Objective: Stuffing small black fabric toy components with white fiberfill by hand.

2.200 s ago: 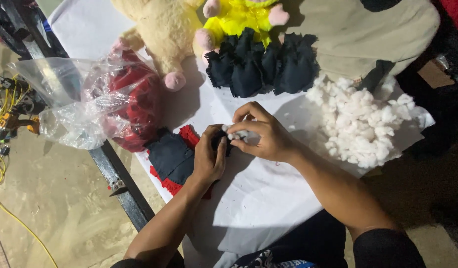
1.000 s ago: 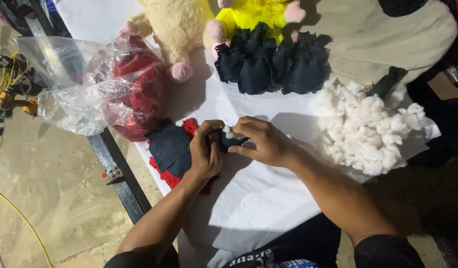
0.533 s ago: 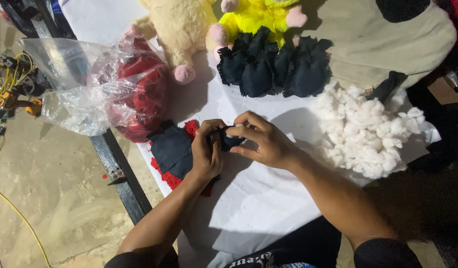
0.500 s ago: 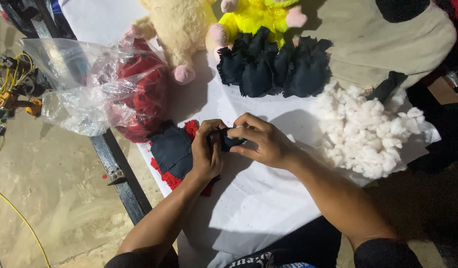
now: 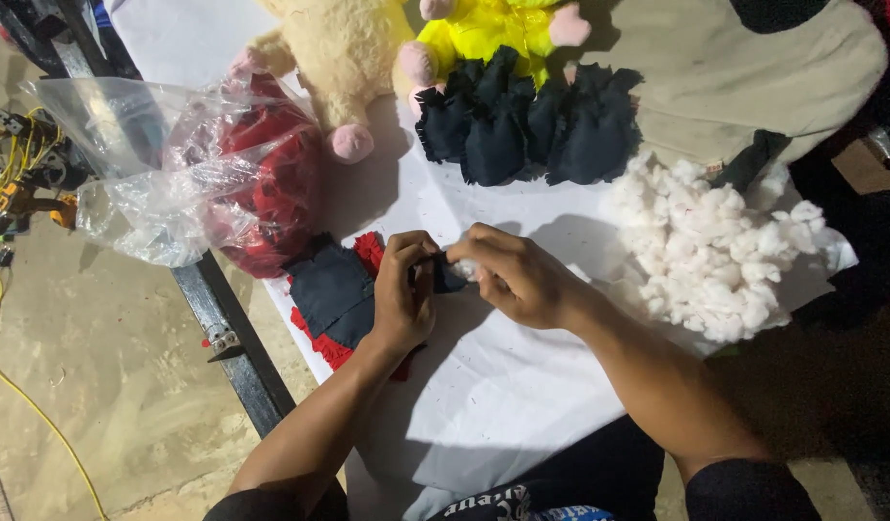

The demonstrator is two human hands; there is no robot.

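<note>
Dark pouch (image 5: 447,275) pinched open by left hand (image 5: 403,301); right hand (image 5: 515,280) fingers grasp white stuffing (image 5: 464,269), pressing inward; stuffing pile (image 5: 720,253) near bench's right edge.

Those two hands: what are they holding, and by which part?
Both the left hand and right hand pinch a small dark fabric piece at its opposite ends.

The stuffing (image 5: 720,253) looks fluffy and white, the bag (image 5: 155,178) is glossy clear plastic, and the dark pouches (image 5: 527,121) are matt cloth.
</note>
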